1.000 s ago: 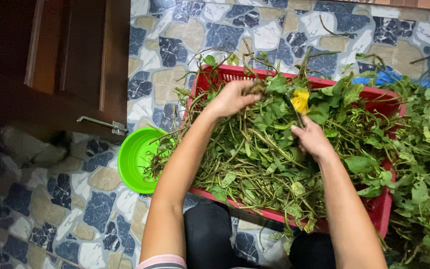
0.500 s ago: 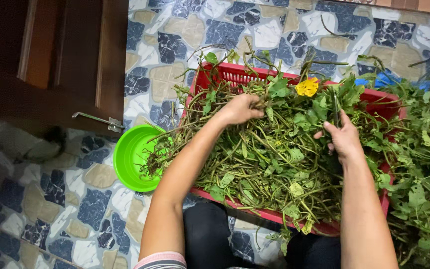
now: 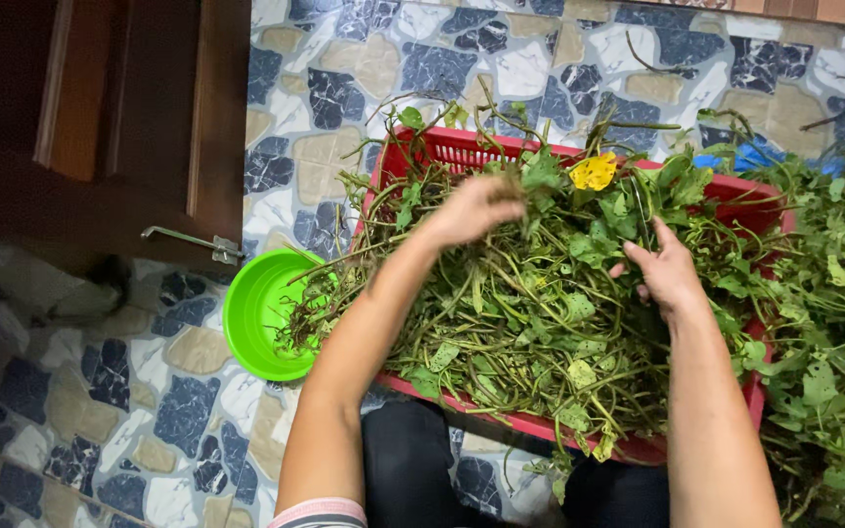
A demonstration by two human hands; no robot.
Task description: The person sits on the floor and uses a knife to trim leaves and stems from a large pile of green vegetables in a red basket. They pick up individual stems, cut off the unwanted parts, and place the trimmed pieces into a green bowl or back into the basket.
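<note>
A person is looking down at their own two bare hands working in a red plastic crate (image 3: 735,191) heaped with leafy green vines (image 3: 530,323). The left hand (image 3: 471,208) is curling shut around a bunch of stems near the far edge of the heap, fingers closed on them. The right hand (image 3: 665,274) is lying on the greens with its fingers spread apart, touching the stems but clamped on nothing.

Just beyond the right hand's fingertips, a single yellow leaf (image 3: 594,172) is showing among the green ones. To the left of the left forearm, a bright green plastic bowl (image 3: 256,318) is sitting on the patterned stone floor (image 3: 364,68), with vine ends trailing over its rim. Further left, a dark wooden door (image 3: 139,117) is standing. To the right of the right arm, another loose pile of greens (image 3: 833,323) is lying beside the crate.

The vines look light, limp and tangled, so single strands would likely drag neighbours along. The tougher stems seem the surest place to grip, since the leaves look thin and easily torn.
</note>
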